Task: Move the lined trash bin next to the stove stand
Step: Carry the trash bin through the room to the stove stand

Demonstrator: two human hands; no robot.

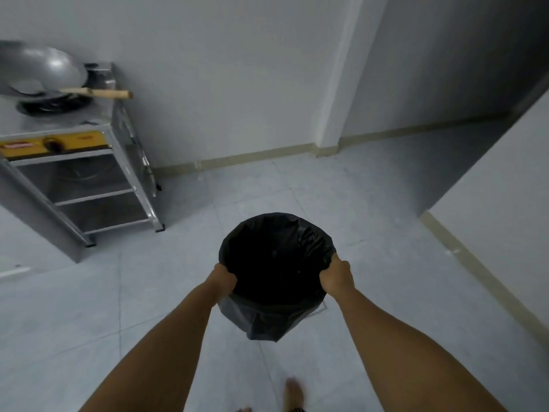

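The trash bin [274,272] is round and lined with a black plastic bag that folds over its rim and hangs down its side. It is held up off the tiled floor in the middle of the view. My left hand [223,279] grips the rim on the left side, and my right hand [337,276] grips the rim on the right side. The stove stand [89,185] is a steel frame with shelves and a yellow front panel, standing at the far left against the wall, well apart from the bin.
A large steel wok [41,71] with a wooden handle rests on the stove burner. A white wall corner [335,114] juts out at the back. Another white wall [499,188] runs along the right. Grey floor tiles [184,248] lie between bin and stand. My bare foot [294,394] shows below.
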